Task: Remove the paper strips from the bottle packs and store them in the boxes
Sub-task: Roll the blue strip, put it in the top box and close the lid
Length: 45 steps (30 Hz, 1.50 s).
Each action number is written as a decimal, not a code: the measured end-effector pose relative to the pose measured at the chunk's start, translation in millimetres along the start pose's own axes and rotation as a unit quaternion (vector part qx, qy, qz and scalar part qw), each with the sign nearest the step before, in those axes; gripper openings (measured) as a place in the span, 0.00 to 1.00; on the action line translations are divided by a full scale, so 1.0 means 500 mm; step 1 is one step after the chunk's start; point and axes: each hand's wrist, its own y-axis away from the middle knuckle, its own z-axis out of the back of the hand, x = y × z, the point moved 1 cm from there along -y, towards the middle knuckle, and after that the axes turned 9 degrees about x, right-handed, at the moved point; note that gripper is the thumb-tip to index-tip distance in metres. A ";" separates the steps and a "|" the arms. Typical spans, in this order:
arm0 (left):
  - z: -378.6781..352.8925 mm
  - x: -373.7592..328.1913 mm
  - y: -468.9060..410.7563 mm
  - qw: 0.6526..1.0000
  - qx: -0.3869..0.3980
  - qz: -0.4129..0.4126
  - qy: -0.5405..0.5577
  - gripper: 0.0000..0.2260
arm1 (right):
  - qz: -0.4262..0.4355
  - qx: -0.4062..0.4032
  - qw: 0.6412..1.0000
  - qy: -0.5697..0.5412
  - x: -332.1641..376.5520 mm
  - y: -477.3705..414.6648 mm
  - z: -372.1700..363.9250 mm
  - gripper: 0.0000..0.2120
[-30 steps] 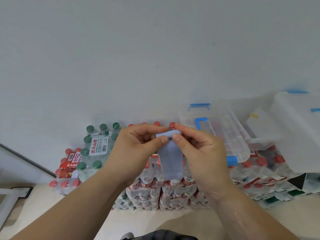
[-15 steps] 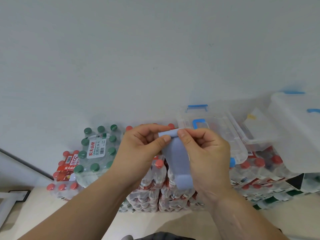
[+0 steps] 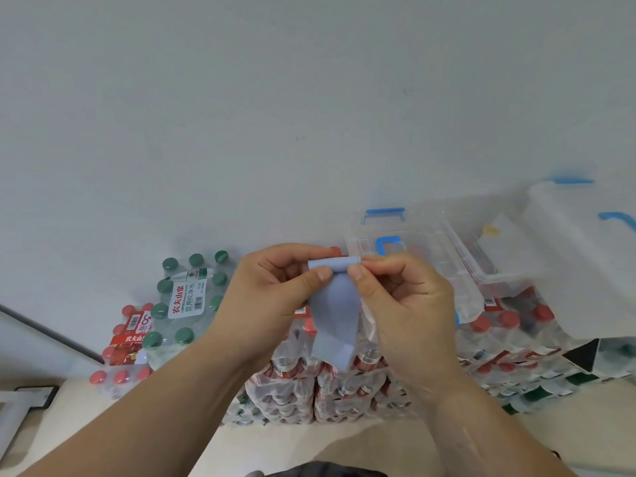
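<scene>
Both hands are raised in front of the stacked bottle packs, sharing one pale blue paper strip [image 3: 333, 315]. The left hand [image 3: 275, 297] pinches the strip's rolled top edge between thumb and curled fingers, and the right hand [image 3: 406, 304] pinches the same edge from the other side, thumb tip pressed close to the left thumb. The strip hangs down between the two palms, its lower end curling slightly forward in front of the red-capped packs.

To the left stands a shrink-wrapped green-capped pack [image 3: 187, 301] with a white label printed in red characters 农夫山泉, with smaller green characters 饮用纯净水 and a barcode beside them. Just left of and below it lies a red-capped pack [image 3: 129, 335] whose red label again shows 农夫山, the rest cut off by the green-capped pack; a white tag above it carries a barcode and large digits too blurred to read.

Under the hands, more red-capped bottle packs [image 3: 296, 390] are piled in layers on the pale floor [image 3: 309, 442]; their label text is too small to read. To the right, a clear plastic box with a blue handle [image 3: 413, 249] rests on the packs, and a larger translucent box [image 3: 585, 256] with blue clips sits further right, a small yellow mark showing through the clear plastic just to its left. A plain wall [image 3: 309, 98] fills the upper view.
</scene>
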 end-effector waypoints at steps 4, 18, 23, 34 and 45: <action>-0.001 0.005 0.002 1.000 -0.004 0.007 -0.005 0.10 | -0.008 -0.011 1.000 0.027 0.004 0.003 0.002 0.03; -0.027 0.000 0.002 0.999 0.032 0.028 0.003 0.11 | -0.045 0.011 0.999 -0.015 0.019 0.002 0.026 0.04; -0.036 -0.006 0.005 0.999 0.035 0.023 -0.003 0.07 | -0.049 0.014 0.998 -0.028 0.025 -0.001 0.036 0.11; -0.042 -0.011 0.010 0.999 0.005 0.035 -0.021 0.07 | -0.045 0.000 0.999 -0.025 0.022 0.016 0.036 0.05; -0.044 -0.011 0.014 0.999 0.007 -0.004 -0.039 0.07 | -0.058 -0.048 0.997 -0.022 0.036 0.030 0.029 0.06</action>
